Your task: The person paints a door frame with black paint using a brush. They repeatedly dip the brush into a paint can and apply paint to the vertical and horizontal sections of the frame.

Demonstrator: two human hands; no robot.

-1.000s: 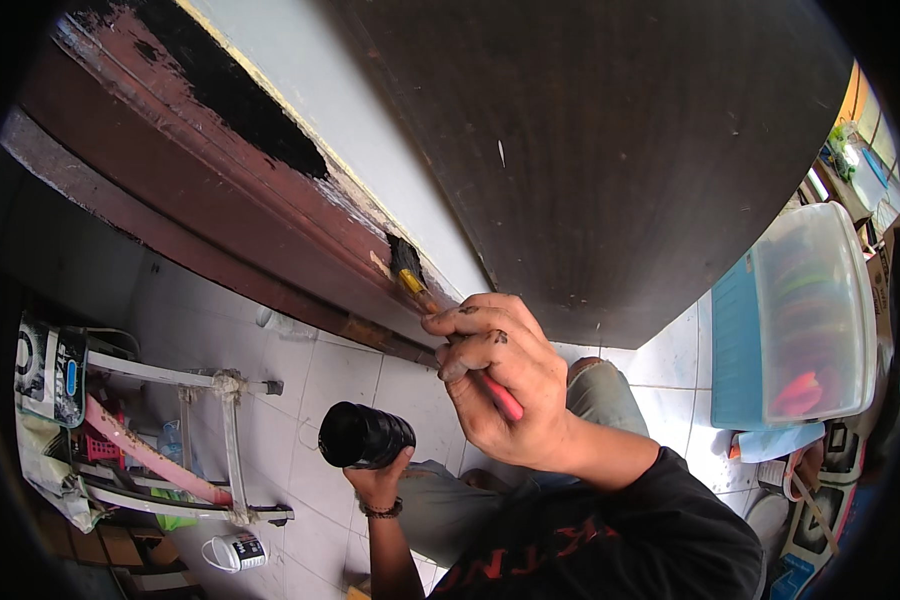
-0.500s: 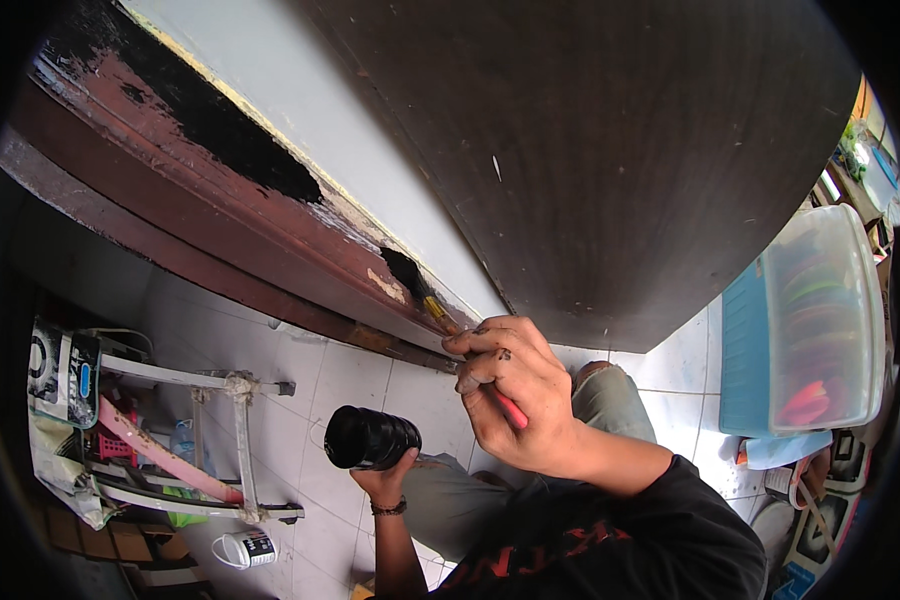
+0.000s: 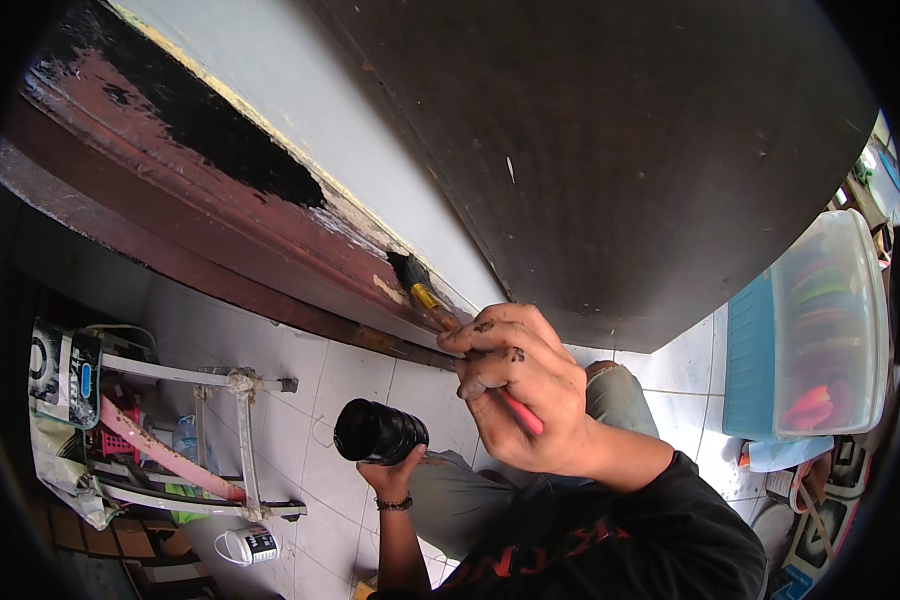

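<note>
My right hand is closed around a paintbrush with a yellowish ferrule and a reddish handle. Its dark bristles touch the upper edge of a reddish-brown wooden door frame, beside the pale wall. Dark smudges mark the fingers of this hand. Lower and to the left, my left hand grips a black cylindrical container from below; I cannot make out what is inside. Black paint covers part of the frame farther up, with an uneven border and bare brown wood around it.
A dark wooden panel fills the upper right. On the tiled floor stand a stepladder and a small white bucket at left. A translucent blue storage box stands at right, near clutter and cans.
The brush stays against the frame's edge, with its bristles shifted slightly. The black container has moved a little to the right and up. The whole view has shifted slightly.
</note>
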